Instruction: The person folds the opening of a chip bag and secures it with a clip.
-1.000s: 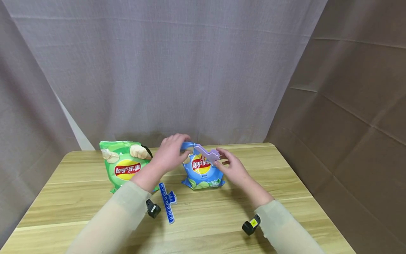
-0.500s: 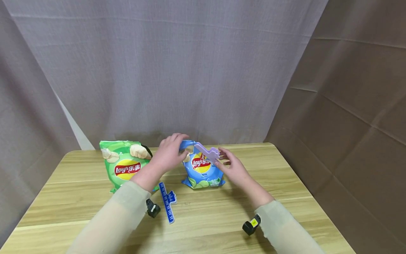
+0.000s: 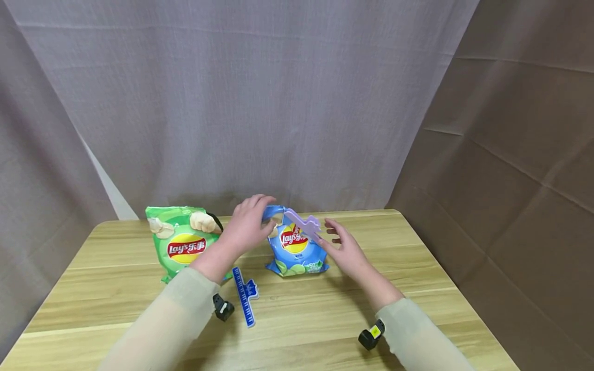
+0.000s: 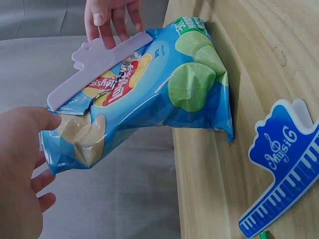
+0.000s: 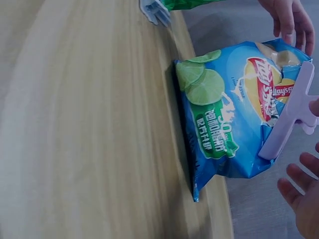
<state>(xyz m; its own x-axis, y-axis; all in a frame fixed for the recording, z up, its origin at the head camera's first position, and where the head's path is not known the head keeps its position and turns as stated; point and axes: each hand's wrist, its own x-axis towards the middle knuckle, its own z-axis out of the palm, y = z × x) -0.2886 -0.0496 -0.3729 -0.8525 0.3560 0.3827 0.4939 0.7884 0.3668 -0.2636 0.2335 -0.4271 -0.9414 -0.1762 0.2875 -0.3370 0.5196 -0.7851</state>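
A blue bag of potato chips (image 3: 297, 257) stands on the table, its top folded over. Across the fold lies a lilac bag clip (image 3: 303, 224), clamped at a slant. My left hand (image 3: 248, 221) holds the bag's upper left corner; in the left wrist view its thumb (image 4: 47, 119) lies on the front near the clip's end. Beside the clip's handle is my right hand (image 3: 345, 250), fingers spread and apart. In the right wrist view, its fingers (image 5: 299, 181) hang clear of the bag, and the thumb is close to the handle, contact unclear.
To the left stands a green chip bag (image 3: 185, 247), with a dark clip (image 3: 215, 221) partly visible at its top right. A blue clip (image 3: 245, 296) with a piano-key print lies flat in front. Curtains (image 3: 297, 103) hang behind the wooden table (image 3: 301, 330).
My right hand has loosened from the lilac clip's handle, its fingers drawing slightly away to the right. The left hand stays at the bag's corner, and the clip stays on the bag.
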